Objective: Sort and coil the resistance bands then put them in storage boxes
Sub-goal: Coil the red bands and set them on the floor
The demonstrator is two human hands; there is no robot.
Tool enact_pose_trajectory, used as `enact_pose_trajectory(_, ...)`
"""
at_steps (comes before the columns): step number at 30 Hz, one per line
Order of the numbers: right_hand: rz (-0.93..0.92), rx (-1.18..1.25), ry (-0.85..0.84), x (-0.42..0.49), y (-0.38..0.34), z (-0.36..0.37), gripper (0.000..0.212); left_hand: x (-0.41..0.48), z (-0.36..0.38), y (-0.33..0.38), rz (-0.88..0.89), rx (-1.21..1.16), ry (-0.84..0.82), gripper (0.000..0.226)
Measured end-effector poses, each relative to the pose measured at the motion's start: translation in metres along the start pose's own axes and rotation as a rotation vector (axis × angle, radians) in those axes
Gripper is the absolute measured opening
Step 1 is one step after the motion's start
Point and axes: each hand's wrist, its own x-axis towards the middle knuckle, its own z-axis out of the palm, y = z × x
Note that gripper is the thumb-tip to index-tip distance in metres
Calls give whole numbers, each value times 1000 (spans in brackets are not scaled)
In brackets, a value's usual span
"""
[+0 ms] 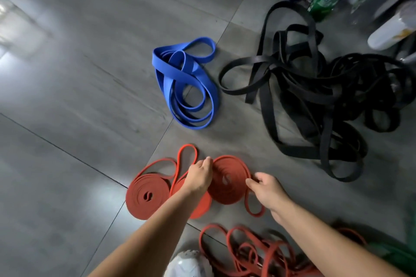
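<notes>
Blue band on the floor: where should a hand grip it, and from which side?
Pinch the loop sticking out at the far end of the blue band, coming from above on the left; the black bands crowd its right side.

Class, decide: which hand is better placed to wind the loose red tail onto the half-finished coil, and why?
Right. The right hand pinches the loose tail at the right edge of the red coil; the left hand holds the opposite rim, probably steadying it.
</notes>
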Motion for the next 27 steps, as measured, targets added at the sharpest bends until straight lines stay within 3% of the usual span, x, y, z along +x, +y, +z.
enact_pose_trajectory(2,-3,-30,47,9,-1,6,5,9,0,0,-41,-10,36,44)
enact_pose_trajectory(6,37,-93,190,19,2,9,29,18,4,-9,-107,-136,53,45)
enact_pose_trajectory(10,69,-34,272,23,7,15,28,21,3,-12,-75,-126,12,58)
enact_pose_trajectory(16,33,-41,301,27,14,16,16,20,2,-11,-92,-180,-27,61)
enact_pose_trajectory(27,-82,-36,343,29,19,19,16,20,-2,-5,-79,-152,-89,62)
